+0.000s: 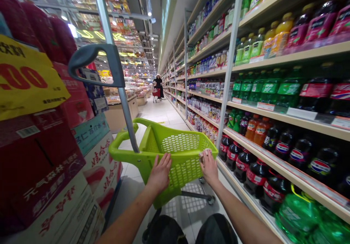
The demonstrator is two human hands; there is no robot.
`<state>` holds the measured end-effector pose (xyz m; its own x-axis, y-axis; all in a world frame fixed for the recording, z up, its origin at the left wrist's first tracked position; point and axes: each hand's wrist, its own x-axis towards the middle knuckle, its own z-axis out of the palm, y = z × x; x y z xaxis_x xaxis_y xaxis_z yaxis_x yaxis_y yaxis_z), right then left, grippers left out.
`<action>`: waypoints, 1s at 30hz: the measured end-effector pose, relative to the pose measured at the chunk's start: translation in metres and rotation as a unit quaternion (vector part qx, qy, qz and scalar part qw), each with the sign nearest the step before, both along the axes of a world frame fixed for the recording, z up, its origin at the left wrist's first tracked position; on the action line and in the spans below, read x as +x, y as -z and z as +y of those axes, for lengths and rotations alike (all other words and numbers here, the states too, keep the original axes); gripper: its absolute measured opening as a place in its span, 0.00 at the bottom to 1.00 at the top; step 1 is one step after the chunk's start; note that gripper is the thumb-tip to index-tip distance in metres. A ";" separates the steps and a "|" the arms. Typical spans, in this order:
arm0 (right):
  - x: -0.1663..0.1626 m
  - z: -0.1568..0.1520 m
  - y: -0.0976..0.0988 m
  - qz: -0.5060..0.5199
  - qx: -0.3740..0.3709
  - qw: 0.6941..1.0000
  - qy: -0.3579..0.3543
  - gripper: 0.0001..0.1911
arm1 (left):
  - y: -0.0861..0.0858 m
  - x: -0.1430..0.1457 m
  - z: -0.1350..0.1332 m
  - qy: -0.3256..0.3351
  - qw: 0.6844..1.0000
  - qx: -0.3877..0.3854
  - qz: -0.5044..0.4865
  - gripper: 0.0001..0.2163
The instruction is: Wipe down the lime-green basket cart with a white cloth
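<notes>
A lime-green shopping cart [179,157] with a perforated plastic basket stands in front of me, its side turned towards my knees. My left hand [159,173] lies flat against the near side of the basket, fingers extended up to the rim and holding nothing. Near the basket's right corner, my right hand [210,166] is closed on a crumpled, pale cloth [203,153] with darker patches, pressed to the rim. Above the basket's left end rises a grey metal pole with a dark grey loop handle [119,65].
Shelves of bottled drinks [290,87] line the right side, close to the cart. Stacked cartons [35,163] with a yellow price sign [27,78] stand at left. Further down the tiled aisle [166,112], a person [158,85] in dark clothes is beside a red cart [156,93].
</notes>
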<state>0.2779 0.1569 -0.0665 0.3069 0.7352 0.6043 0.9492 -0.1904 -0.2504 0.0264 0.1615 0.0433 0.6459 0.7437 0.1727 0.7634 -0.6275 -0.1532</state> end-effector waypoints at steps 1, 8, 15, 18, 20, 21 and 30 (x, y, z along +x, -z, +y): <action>0.003 0.005 -0.004 0.002 0.001 1.000 0.001 0.28 | -0.001 0.000 0.000 0.000 1.000 -0.005 0.002 0.30; 0.021 0.025 0.030 0.000 0.096 0.993 -0.074 0.31 | -0.003 -0.004 0.003 0.010 0.999 -0.029 0.017 0.30; -0.009 0.015 0.030 0.005 0.123 0.982 -0.140 0.31 | -0.006 -0.003 0.002 0.021 0.999 -0.032 0.007 0.30; -0.022 0.013 -0.001 0.031 0.114 0.979 -0.166 0.26 | -0.008 -0.003 0.001 0.023 0.999 -0.034 -0.002 0.29; -0.032 0.007 -0.008 0.070 0.100 0.973 -0.195 0.24 | -0.008 -0.004 0.000 0.026 0.999 -0.041 -0.021 0.29; -0.037 0.002 -0.009 0.092 0.091 0.969 -0.209 0.23 | -0.007 -0.004 -0.001 0.029 0.998 -0.048 -0.039 0.29; -0.100 -0.038 -0.033 0.191 0.090 0.926 -0.312 0.23 | 0.020 0.030 -0.017 -0.049 0.667 -0.396 -0.630 0.22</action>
